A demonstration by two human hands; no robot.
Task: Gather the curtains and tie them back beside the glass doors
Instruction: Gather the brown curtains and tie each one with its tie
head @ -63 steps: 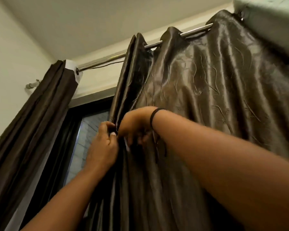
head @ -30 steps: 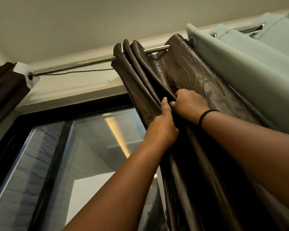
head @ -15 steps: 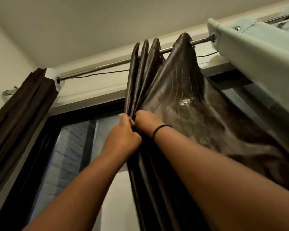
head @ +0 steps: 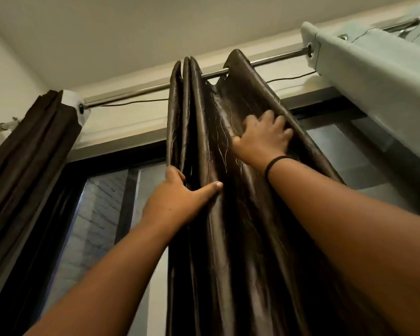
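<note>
A shiny dark brown curtain (head: pixel 204 132) hangs in tight folds from a metal rod (head: pixel 141 89) in front of the glass doors (head: pixel 100 214). My left hand (head: pixel 177 202) grips the gathered left folds, thumb across the front and fingers hidden behind the cloth. Higher up, my right hand (head: pixel 262 137) lies on the rightmost fold with its fingers spread and bent into the fabric. A black band circles my right wrist. A second dark brown curtain (head: pixel 27 161) hangs bunched at the rod's left end.
A pale green curtain (head: pixel 374 76) hangs on the same rod at the upper right, close to my right arm. A thin wire runs below the rod. The side wall is at far left and the ceiling is just above.
My right hand has let go of the pinched folds beside my left hand, moved up and to the right, and spread on the outer fold. My left hand keeps its hold.
</note>
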